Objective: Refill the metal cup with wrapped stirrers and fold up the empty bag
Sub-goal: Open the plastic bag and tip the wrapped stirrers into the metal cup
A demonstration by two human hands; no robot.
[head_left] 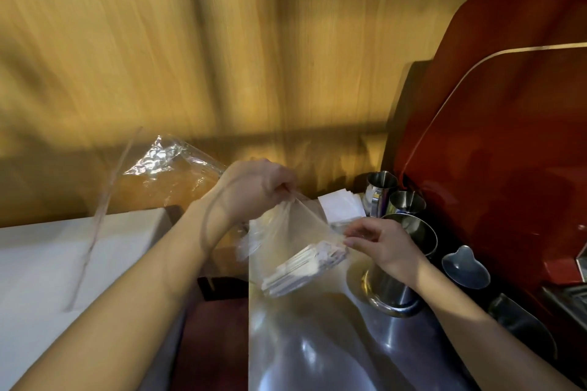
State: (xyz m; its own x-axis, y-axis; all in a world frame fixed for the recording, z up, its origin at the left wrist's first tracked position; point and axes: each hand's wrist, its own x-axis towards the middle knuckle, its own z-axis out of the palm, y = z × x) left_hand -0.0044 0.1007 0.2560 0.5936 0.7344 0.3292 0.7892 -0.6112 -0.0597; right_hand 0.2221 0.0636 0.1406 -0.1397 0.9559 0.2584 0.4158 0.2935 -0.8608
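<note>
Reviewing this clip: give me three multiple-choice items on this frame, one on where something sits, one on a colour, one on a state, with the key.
1. Where is the bundle of wrapped stirrers?
A. Inside the clear bag
B. Standing in the metal cup
C. On the white counter

2. What colour is the large machine on the right?
A. Blue
B. Red
C. White

3. What is the left hand doing?
A. Resting flat on the counter
B. Gripping a metal pitcher
C. Pinching the clear bag's top

Key: 1 A, the bundle shows through the clear bag; 2 B, its curved panel is deep red; 3 C, the fingers pinch plastic, as does the right hand.
</note>
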